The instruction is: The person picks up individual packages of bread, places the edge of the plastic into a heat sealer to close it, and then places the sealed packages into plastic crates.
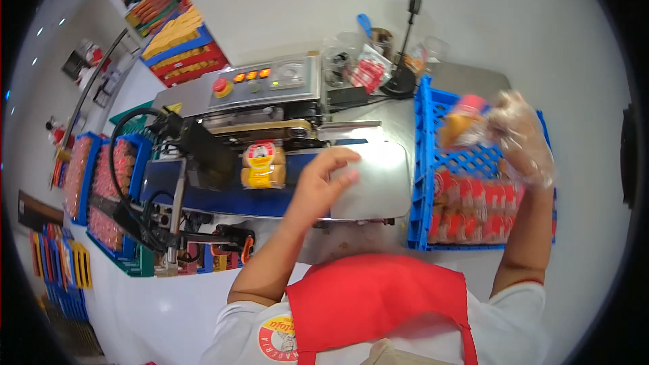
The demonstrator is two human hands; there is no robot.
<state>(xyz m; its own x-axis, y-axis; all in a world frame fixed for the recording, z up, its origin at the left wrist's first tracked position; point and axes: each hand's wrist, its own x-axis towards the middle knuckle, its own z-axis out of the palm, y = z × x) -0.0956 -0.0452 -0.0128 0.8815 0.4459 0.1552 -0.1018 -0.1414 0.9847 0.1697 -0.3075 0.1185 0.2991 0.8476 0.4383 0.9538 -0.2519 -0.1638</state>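
My right hand (pixel 522 137), in a clear plastic glove, grips a blurred clear packet of baked goods (pixel 461 120) with a pink and yellow label. It holds the packet above a blue plastic crate (pixel 420 177). Rows of red-labelled bread packets (pixel 471 208) fill the crate's near part. My bare left hand (pixel 324 185) hovers at the edge of a steel plate (pixel 380 182), fingers curved apart with nothing between them. Left of it, a packet of rolls (pixel 263 165) with a red and yellow label lies on the blue conveyor belt (pixel 213 192) of a band sealing machine.
The sealer's control panel (pixel 263 83) has a red stop button and lit switches. A black printer-like unit (pixel 210 154) overhangs the belt. Behind stand a lamp base (pixel 400 81) and plastic bags (pixel 372 71). Filled crates (pixel 114 167) stand at the left; people are far behind.
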